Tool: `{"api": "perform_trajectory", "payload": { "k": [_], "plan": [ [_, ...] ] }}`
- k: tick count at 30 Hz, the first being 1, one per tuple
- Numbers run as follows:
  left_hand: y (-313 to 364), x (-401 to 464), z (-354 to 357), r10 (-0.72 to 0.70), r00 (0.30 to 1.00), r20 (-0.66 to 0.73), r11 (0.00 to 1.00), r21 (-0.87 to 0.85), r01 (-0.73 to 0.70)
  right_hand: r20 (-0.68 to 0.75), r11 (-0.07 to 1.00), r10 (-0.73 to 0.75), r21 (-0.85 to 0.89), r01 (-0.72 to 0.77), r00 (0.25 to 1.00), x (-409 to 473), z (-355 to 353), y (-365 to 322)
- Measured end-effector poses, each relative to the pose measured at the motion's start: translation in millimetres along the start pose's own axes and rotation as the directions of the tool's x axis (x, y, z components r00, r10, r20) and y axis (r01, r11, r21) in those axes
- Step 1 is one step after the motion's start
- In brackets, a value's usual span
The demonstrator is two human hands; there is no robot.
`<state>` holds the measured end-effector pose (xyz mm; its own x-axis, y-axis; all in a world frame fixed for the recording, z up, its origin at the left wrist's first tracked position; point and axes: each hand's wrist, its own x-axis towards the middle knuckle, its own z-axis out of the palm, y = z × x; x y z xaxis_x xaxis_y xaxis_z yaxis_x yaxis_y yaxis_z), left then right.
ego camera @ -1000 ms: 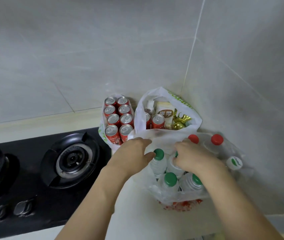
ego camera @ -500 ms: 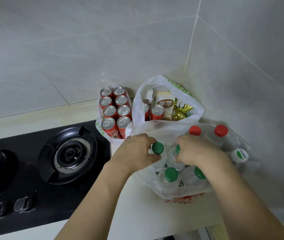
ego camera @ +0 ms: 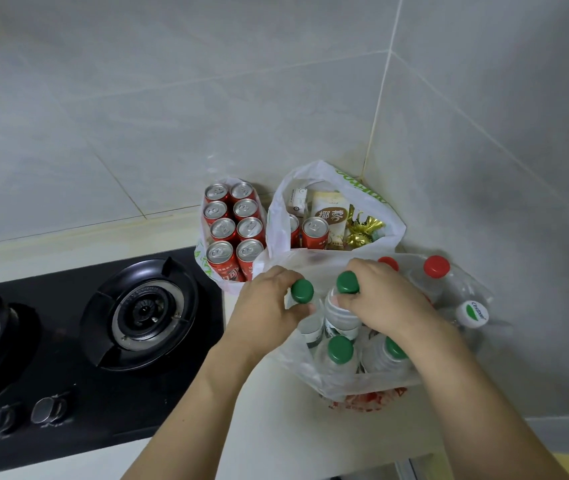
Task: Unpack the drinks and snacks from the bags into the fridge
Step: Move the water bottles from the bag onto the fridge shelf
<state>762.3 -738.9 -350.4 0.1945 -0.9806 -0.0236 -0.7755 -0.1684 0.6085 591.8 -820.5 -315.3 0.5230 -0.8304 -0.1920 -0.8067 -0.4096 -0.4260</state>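
A clear plastic bag (ego camera: 373, 384) on the counter holds several green-capped water bottles. My left hand (ego camera: 264, 306) grips the neck of one green-capped bottle (ego camera: 302, 291). My right hand (ego camera: 382, 299) grips a second green-capped bottle (ego camera: 342, 311), raised above the others. Two more green-capped bottles (ego camera: 340, 349) stand in the bag below my hands. Behind, a bag of red cans (ego camera: 233, 230) and a white bag (ego camera: 390, 216) with cans, a snack packet and gold-wrapped sweets stand in the corner.
Red-capped bottles (ego camera: 436, 266) and a white-capped bottle (ego camera: 472, 313) lie at the right against the tiled wall. A black gas hob (ego camera: 142, 311) with two burners and knobs fills the left. The counter's front edge runs along the bottom.
Both hands have closed on the necks of two green-capped bottles and lifted them a little out of the bag.
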Motion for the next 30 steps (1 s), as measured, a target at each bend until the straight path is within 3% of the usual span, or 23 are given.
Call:
{"api": "perform_trajectory", "payload": {
  "k": [6, 12, 16, 18, 24, 30],
  "plan": [
    [28, -15, -42, 0.008, 0.973, -0.231, 0.963, -0.262, -0.07, -0.273, 0.965, -0.061, 0.228, 0.126, 0.96, -6, -36, -20],
    [75, -27, -101, -0.028, 0.886, -0.463, 0.875, -0.44, -0.202, -0.652, 0.852, -0.063, 0.36, 0.381, 0.756, -21, -75, -66],
    [103, -36, -140, 0.008, 0.777, -0.63, 0.872, -0.376, -0.314, -0.667, 0.67, 0.059, 0.578, 0.465, 0.743, -31, -104, -105],
    [111, -42, -154, -0.019, 0.717, -0.697, 0.855, -0.382, -0.349, -0.69, 0.625, 0.097, 0.603, 0.495, 0.717, -34, -113, -119],
    [106, -66, -173, -0.232, 0.556, -0.798, 0.801, -0.481, -0.356, -0.74, 0.626, 0.217, 0.606, 0.491, 0.636, -35, -113, -142],
    [95, -80, -180, -0.278, 0.512, -0.813, 0.864, -0.445, -0.237, -0.703, 0.667, 0.106, 0.575, 0.474, 0.703, -26, -102, -153]
  ]
}}
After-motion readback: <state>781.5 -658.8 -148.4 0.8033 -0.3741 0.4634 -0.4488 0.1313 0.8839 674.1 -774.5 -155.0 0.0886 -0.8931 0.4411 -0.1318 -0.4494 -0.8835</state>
